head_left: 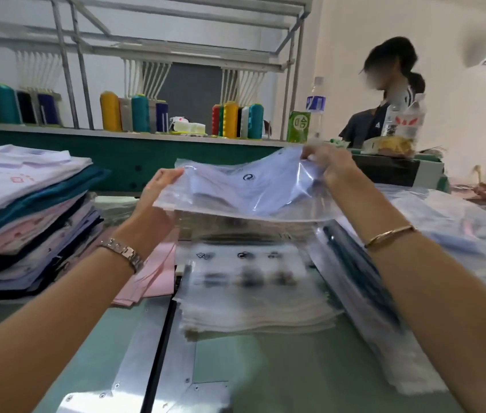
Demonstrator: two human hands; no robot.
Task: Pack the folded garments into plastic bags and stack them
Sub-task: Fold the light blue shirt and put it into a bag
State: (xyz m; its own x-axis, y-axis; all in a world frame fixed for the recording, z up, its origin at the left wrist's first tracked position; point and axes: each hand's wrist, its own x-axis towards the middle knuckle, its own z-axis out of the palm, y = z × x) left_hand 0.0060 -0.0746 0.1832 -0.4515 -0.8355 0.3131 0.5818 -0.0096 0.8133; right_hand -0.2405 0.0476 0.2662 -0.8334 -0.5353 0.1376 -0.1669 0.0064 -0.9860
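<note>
Green table point(280, 368) | left hand point(158, 186), right hand point(331, 162) grip bagged garment point(241, 186) over bags point(247, 278)

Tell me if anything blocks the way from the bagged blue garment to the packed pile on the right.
Nothing visible does. The left hand and right hand hold the bagged garment above the empty bags; the packed pile lies to its right, with only the person's right forearm over its near part.

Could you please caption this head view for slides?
Left hand and right hand hold a bagged pale-blue garment above stacked plastic bags.
</note>
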